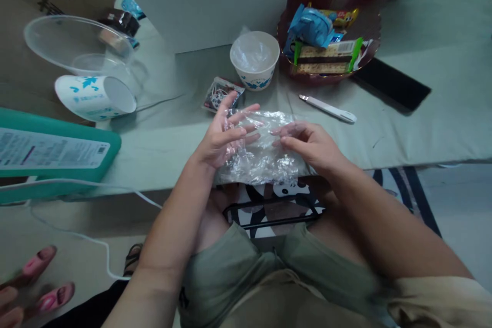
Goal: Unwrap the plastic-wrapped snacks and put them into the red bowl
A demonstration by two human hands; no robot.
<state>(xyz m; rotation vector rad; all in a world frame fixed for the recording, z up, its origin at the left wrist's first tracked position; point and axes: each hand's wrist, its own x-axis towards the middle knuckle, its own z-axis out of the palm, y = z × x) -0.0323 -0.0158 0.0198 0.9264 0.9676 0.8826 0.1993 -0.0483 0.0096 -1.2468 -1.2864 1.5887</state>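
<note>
Over the table's front edge lies a crinkled sheet of clear plastic film (265, 156). My left hand (223, 136) is at its left side with the fingers spread; part of the film covers or lies against those fingers. On the film's right side, my right hand (307, 143) has thumb and fingertips pinched on the plastic. Just beyond my hands are a small printed packet (221, 95) and an upright paper cup (255, 79) with clear plastic inside. A slim white tool with a metal tip (328, 108) rests to the right.
A dark red bowl (326, 79) holds wrapped snacks, beside a black flat object (394, 87). On the left are a tipped paper cup (86, 97), a clear plastic container (77, 43), a green container (111, 146) and a white cable (103, 246). Another person's feet (54, 294) show lower left.
</note>
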